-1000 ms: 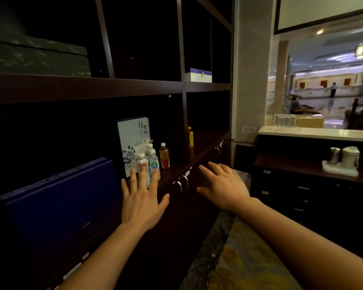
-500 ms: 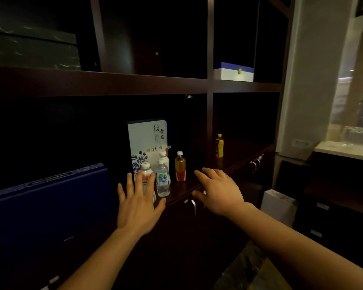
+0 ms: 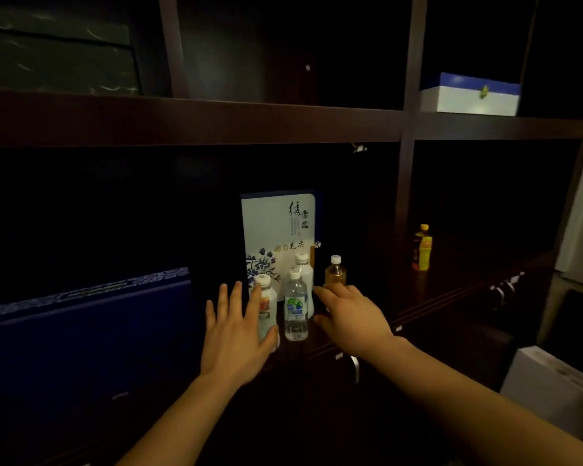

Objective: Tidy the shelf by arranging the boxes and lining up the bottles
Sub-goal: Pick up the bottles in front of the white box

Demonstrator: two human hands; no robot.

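Plainly, left hand [image 3: 234, 338], right hand [image 3: 350, 317], grip released, beside bottles [image 3: 296, 307], box [image 3: 273, 223] lettered 毛尖

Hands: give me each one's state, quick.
Left hand: open, fingers spread, holding nothing.
Right hand: open, fingers straight, holding nothing.

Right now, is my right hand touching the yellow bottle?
Apart. The head view shows the right hand by the clear bottle; the yellow bottle stands alone past the upright divider.

dark wooden shelf [image 3: 451, 299] carries upright boxes [image 3: 276, 230]; bottles [image 3: 296, 307].
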